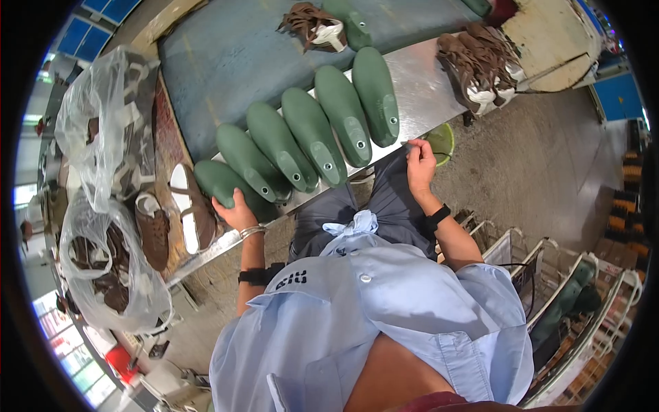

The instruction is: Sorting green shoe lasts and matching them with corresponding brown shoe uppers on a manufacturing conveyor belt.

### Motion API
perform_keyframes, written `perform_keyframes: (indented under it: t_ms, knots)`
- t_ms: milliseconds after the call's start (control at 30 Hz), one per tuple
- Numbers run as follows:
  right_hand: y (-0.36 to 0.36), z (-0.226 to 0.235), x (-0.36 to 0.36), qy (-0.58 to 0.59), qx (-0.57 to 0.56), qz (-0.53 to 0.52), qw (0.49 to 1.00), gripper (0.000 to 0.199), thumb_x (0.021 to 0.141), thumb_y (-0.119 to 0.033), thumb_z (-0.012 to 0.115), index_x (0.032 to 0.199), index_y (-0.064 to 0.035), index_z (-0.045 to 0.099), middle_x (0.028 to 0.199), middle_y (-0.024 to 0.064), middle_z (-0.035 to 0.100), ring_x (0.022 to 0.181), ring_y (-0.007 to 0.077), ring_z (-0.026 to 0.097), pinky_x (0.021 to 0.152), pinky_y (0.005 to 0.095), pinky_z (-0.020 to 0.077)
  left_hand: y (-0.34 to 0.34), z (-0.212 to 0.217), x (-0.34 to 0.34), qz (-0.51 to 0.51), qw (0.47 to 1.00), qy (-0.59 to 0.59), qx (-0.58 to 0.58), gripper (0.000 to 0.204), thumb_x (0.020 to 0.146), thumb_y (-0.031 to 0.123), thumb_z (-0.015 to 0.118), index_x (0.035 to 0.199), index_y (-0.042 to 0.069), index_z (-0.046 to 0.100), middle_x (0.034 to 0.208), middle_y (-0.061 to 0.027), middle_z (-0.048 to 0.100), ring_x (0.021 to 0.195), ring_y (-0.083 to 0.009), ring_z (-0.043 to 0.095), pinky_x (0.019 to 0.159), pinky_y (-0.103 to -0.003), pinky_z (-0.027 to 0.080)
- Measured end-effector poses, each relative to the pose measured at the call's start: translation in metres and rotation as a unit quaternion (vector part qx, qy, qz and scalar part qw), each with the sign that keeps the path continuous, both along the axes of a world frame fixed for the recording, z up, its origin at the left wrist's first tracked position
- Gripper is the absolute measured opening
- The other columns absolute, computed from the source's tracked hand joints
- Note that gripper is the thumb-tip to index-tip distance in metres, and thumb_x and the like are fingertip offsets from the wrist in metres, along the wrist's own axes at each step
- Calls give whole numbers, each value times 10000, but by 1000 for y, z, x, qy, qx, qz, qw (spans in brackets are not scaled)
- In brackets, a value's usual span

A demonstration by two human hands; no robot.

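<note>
Several green shoe lasts lie side by side in a slanting row along the metal edge of the bench, each with a small ringed hole near its closer end. My left hand (pixel 238 211) grips the leftmost shoe last (pixel 226 184), thumb on top and fingers at its side. Beyond the right end of the row, just off the bench edge, my right hand (pixel 421 170) is closed with its fingertips pinched together. A small dark bit shows at those fingertips, too small to name. Nearest to that hand is the rightmost shoe last (pixel 374 89), not touched by it.
Brown shoes with white soles (pixel 192 213) stand left of the row, beside clear plastic bags (pixel 110 117) of shoes. Brown shoe uppers (pixel 477 62) lie at the right, another brown upper (pixel 312 24) at the back. Below are a green basket (pixel 443 143) and a white wire rack (pixel 549 302).
</note>
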State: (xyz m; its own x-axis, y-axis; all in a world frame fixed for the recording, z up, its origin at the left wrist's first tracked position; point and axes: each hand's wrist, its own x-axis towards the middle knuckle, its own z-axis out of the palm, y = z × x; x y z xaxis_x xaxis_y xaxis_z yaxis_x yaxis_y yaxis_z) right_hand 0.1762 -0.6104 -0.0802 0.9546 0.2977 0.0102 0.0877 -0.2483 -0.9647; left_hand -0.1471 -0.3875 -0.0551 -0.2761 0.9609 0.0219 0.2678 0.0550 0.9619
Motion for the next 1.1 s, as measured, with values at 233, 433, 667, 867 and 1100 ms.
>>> perform_keyframes:
  t_ms: [233,433,667,867,1100]
  knots:
    - [49,67,18,-79,19,40,996,480,880,-199,594,1303,-17,457,1106,122,591,959,190,588,756,311,498,0,-10,1,-24,999,31,22,735,803,223,700,1357,-95,339,1320,-240,459,1158,-317,492,1015,-384,367]
    - [85,62,9,-188,-208,75,957,717,735,-211,640,1380,-63,366,1297,181,469,1154,379,472,915,462,444,-2,-12,-8,-4,999,51,12,743,794,221,691,1368,-90,336,1356,-249,413,1193,-335,460,1030,-393,347]
    - [83,54,8,-244,-185,61,950,704,740,-156,653,1380,-69,371,1255,184,513,1118,370,509,901,440,448,-1,-12,-6,-6,999,45,8,744,805,201,690,1379,-86,313,1373,-239,385,1205,-328,443,1039,-386,339]
    - [84,61,14,-238,-160,40,957,681,729,-158,638,1356,-60,389,1272,187,503,1131,387,493,929,458,439,3,-13,5,-3,999,50,10,729,815,203,691,1374,-81,318,1338,-240,423,1157,-310,475,1014,-379,367]
    - [88,50,8,-214,-156,69,962,718,739,-164,624,1387,-61,333,1304,212,464,1128,412,488,942,465,440,4,-15,-13,-8,1000,16,-16,685,822,192,682,1369,-40,341,1283,-203,486,1105,-295,517,976,-390,412]
